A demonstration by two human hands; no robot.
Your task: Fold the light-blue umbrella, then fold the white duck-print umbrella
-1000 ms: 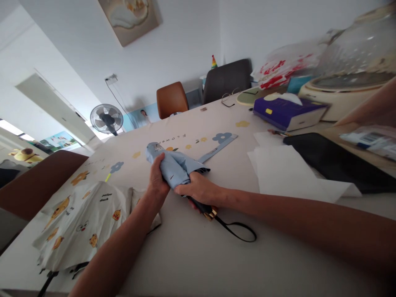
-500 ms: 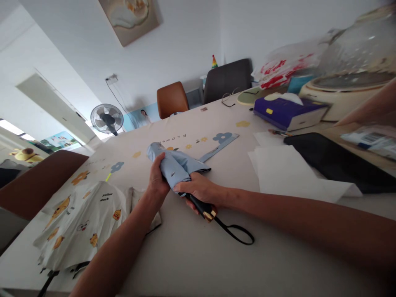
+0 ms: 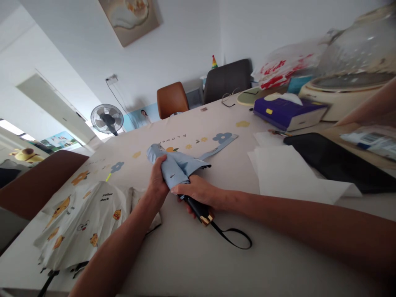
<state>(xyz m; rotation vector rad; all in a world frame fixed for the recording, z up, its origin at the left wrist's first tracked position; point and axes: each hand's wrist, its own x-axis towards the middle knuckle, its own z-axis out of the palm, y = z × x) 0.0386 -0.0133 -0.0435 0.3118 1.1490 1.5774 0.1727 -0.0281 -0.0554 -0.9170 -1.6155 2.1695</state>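
A folded light-blue umbrella [image 3: 176, 165] lies on the table in front of me. My left hand [image 3: 157, 181] is wrapped round its bunched canopy from the left. At the lower end of the canopy my right hand [image 3: 198, 193] is closed round the black handle [image 3: 201, 212], whose gold-trimmed end and black wrist loop [image 3: 236, 239] stick out toward me. A light-blue strap [image 3: 221, 146] of the umbrella trails flat across the tablecloth to the right. A second, white umbrella with yellow duck prints [image 3: 83, 220] lies collapsed at my left, untouched.
The table [image 3: 198, 264] wears a beige flower-print cloth. White paper sheets [image 3: 284, 173], a black tablet-like slab [image 3: 334, 161], a purple tissue box [image 3: 287, 111] and a glass-lidded cooker [image 3: 355, 78] crowd the right. Chairs [image 3: 171, 99] and a fan [image 3: 107, 119] stand beyond the far edge.
My right hand and the handle have shifted slightly left and away from me, and the wrist loop has followed. My left hand keeps its grip on the canopy.
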